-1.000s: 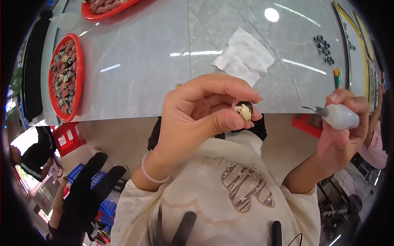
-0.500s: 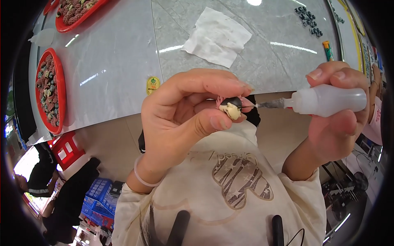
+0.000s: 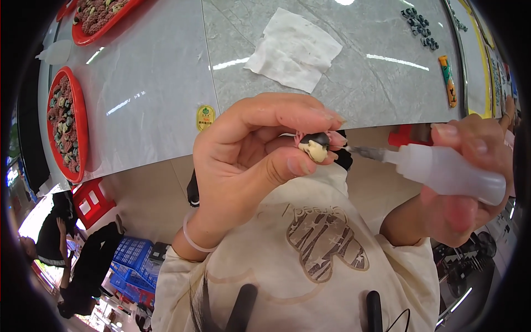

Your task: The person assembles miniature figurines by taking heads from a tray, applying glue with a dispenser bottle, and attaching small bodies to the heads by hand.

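Note:
Between thumb and fingertips, my left hand [image 3: 249, 146] pinches a small figurine head [image 3: 315, 147] with a cream face, black top and pink parts. My right hand [image 3: 470, 182] grips a translucent white squeeze bottle [image 3: 448, 172], tilted with its base lower right. The bottle's thin nozzle points left toward the figurine and stands a little apart from it. Both hands are held in front of my body, near the table's front edge. My left fingers hide part of the figurine's back.
On the grey table [image 3: 160, 66], red trays of small pink and dark pieces [image 3: 83, 124] stand at left, by another squeeze bottle [image 3: 56, 52]. A white cloth [image 3: 296, 50], small dark pieces [image 3: 420, 29], an orange-green tube [image 3: 448, 82] and a yellow label [image 3: 205, 117] lie there too.
My right hand has drawn the bottle down and to the right, away from the figurine, tilting it. My left hand has barely shifted and still pinches the figurine.

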`<state>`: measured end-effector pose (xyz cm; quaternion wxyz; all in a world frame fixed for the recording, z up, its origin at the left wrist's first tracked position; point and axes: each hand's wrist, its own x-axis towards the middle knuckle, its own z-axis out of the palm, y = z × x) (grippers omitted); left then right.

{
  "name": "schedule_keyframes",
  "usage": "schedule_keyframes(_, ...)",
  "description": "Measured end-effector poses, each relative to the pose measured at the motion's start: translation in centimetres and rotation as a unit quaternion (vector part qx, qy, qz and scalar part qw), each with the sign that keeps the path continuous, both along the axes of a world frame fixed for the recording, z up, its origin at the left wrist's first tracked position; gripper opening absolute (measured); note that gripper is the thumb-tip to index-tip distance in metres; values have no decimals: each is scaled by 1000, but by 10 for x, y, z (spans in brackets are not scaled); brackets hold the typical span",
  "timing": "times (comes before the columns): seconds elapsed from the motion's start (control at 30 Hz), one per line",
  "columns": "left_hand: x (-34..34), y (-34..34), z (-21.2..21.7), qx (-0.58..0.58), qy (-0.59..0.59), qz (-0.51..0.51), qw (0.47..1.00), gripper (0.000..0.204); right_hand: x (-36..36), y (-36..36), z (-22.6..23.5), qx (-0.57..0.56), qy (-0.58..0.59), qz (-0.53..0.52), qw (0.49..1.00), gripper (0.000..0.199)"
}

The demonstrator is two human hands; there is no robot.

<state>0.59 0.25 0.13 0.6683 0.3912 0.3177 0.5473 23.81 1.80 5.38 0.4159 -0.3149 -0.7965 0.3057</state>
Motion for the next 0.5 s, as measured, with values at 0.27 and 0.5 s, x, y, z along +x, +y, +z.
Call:
schedule_keyframes(0.27,1,3,-1,7,-16,1,1000,31,-41,26,-29,-135,152,-176,963,29)
schedule_keyframes(0.5,-7,-3,-1,-13,-74,-8,997,23,-55,47,-54,-72,-48,-214,973,37)
